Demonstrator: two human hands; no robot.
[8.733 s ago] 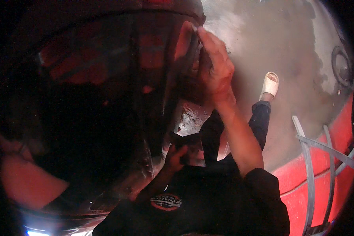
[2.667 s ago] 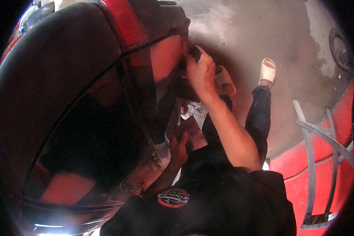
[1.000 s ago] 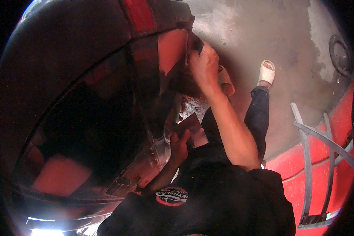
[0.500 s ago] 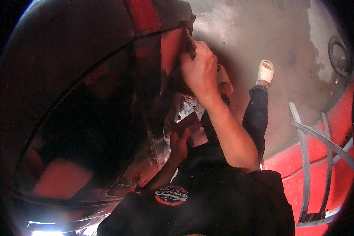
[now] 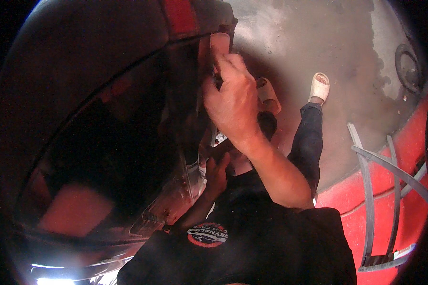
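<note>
My right hand (image 5: 233, 99) is raised to the edge of a dark, glossy car panel (image 5: 114, 142), fingers bent and pinched together. What they grip is mostly hidden behind the knuckles. Just beyond the fingertips a pale pinkish patch (image 5: 219, 42) shows by the panel's edge; I cannot tell whether it is a held piece or a reflection. Lower down, close to my body, my left hand (image 5: 216, 176) is closed on a dark flat sheet (image 5: 221, 149), partly covered by my right forearm.
A red stripe (image 5: 179, 16) crosses the panel's top. On the right is a red surface (image 5: 337, 223) with grey strips (image 5: 368, 199) lying across it. A dark ring (image 5: 408, 69) lies on the grey floor (image 5: 328, 42). My feet wear pale slides (image 5: 320, 88).
My right hand has shifted slightly left and down, toward the panel, and now covers more of the dark sheet. The pinkish patch shows beyond its fingertips. My left hand stays nearly in place.
</note>
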